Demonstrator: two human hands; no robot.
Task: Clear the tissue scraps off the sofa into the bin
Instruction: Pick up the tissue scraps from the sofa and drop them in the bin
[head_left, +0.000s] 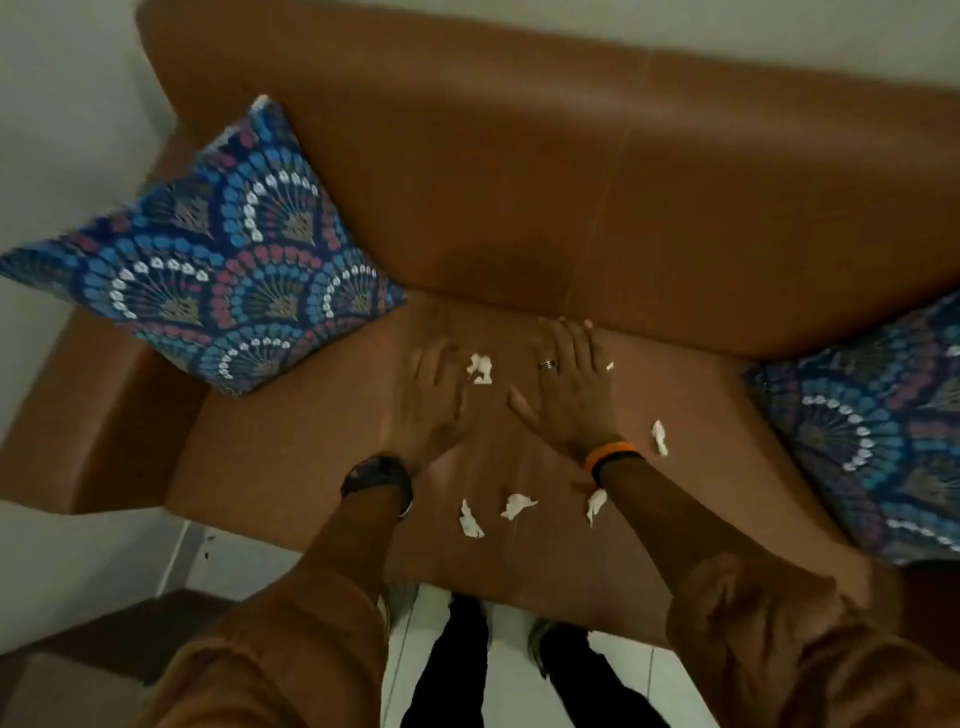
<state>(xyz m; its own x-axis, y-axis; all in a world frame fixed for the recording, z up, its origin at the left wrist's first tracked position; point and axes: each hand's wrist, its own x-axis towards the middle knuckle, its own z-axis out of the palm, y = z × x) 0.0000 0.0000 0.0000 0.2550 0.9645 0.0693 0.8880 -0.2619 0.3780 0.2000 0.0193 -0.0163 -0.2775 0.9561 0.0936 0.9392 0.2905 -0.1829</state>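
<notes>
Scraps still litter the sofa (291, 457) seat: one (479, 368) between your hands, a speck (610, 366) and strip (659, 437) right, three (517, 506) near the front edge. Your left hand (428, 400) and right hand (569, 389) lie flat, fingers spread, holding nothing. No bin shows, so you've barely started.

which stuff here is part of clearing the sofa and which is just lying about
Part of the job: tissue scraps, sofa, left hand, right hand. No bin in view.

Just lying about: left patterned cushion, right patterned cushion.
</notes>
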